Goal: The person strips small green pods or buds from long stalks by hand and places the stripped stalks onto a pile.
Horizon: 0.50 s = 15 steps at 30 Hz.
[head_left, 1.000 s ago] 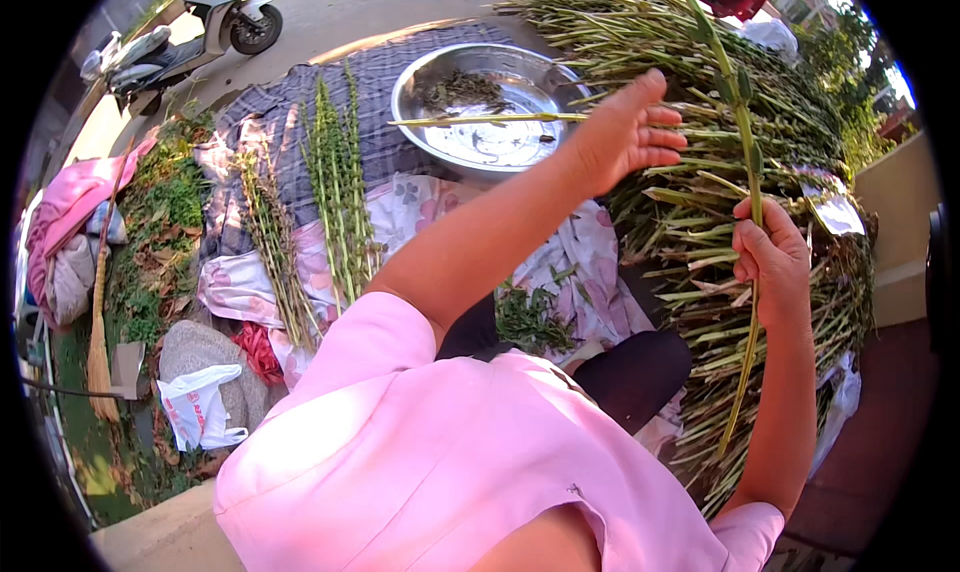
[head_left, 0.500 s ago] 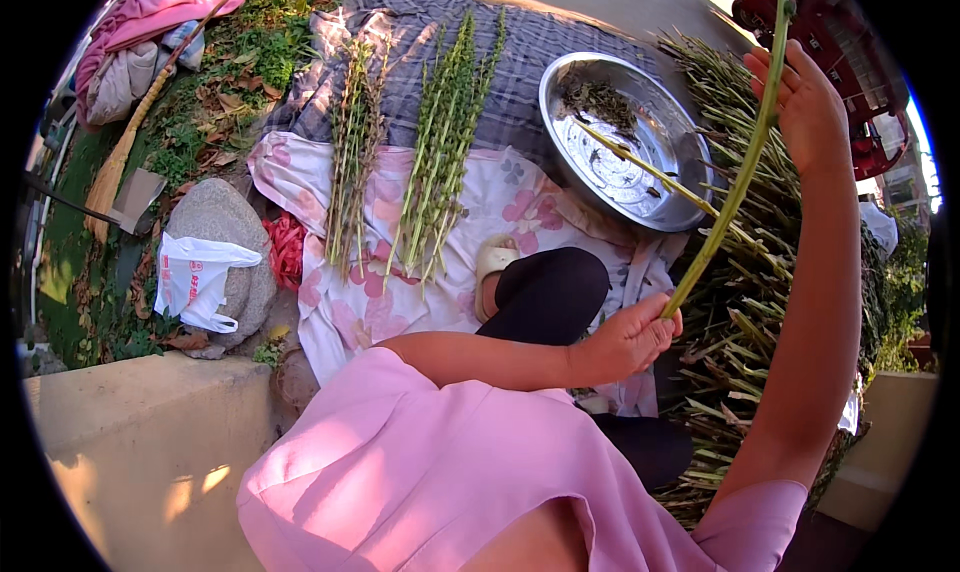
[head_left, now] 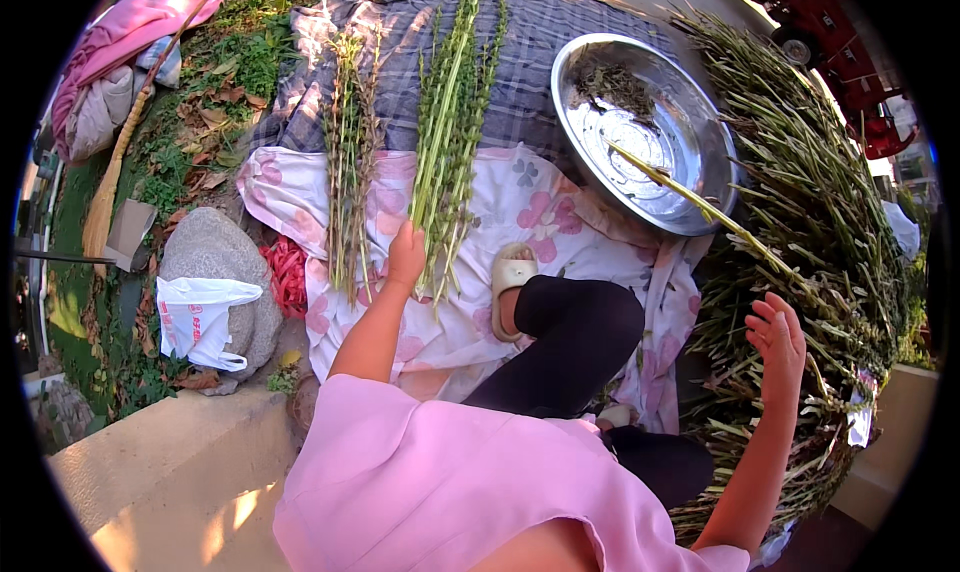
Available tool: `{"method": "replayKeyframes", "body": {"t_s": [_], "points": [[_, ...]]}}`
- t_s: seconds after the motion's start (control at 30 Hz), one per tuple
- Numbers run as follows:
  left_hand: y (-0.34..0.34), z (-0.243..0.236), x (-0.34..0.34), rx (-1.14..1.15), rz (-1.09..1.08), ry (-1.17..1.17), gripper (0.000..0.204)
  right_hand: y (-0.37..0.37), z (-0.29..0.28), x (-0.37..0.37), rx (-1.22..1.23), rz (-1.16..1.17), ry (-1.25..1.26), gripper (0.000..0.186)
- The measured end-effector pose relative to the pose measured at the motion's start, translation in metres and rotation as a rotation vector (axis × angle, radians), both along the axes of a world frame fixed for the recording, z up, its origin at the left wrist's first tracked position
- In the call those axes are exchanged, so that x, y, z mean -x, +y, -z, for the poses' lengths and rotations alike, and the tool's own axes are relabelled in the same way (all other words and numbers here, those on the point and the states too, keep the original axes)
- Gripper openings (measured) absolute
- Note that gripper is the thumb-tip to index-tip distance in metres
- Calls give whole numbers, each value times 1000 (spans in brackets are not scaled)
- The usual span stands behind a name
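Note:
My left hand (head_left: 405, 247) grips a long green stalk at the lower end of an upright bundle of leafy green stalks (head_left: 445, 122) lying on the floral cloth (head_left: 550, 222). Left of it lies a browner stalk bundle (head_left: 348, 172). My right hand (head_left: 778, 337) is open, fingers curved apart, in front of the large heap of cut stalks (head_left: 820, 202) at the right. A steel basin (head_left: 710, 142) holding some dark leafy bits stands at the upper right of the cloth, with a pale yellow-green stalk (head_left: 680, 187) sticking over it.
A plaid cloth (head_left: 520, 62) lies behind. At the left are a stone (head_left: 250, 332) with a white plastic bag (head_left: 200, 312), red ties (head_left: 287, 277), a straw broom (head_left: 108, 207) and piled fabrics (head_left: 120, 52). A red vehicle (head_left: 840, 62) stands behind the heap; a low wall (head_left: 160, 462) is at lower left.
The long stalk moved from upright at the right to the green bundle on the left, in my left hand. My right hand let go and dropped. The view has shifted with my head.

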<state>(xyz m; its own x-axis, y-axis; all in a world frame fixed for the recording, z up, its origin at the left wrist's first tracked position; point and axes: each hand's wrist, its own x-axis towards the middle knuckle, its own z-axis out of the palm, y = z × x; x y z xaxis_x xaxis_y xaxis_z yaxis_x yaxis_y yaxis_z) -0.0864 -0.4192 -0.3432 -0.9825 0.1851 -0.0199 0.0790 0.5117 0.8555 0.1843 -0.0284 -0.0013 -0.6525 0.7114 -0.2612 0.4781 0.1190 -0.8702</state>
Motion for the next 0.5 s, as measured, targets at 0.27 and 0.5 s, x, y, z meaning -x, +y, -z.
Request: {"method": "replayKeyframes", "body": {"t_s": [0.27,0.5], "points": [[9,78,0,211,-71,-53,14,-1,80,-97,225,396,-248,35],[3,112,-5,259,-94,-124,15,-10,98,-120,290,429,-345,41]]}}
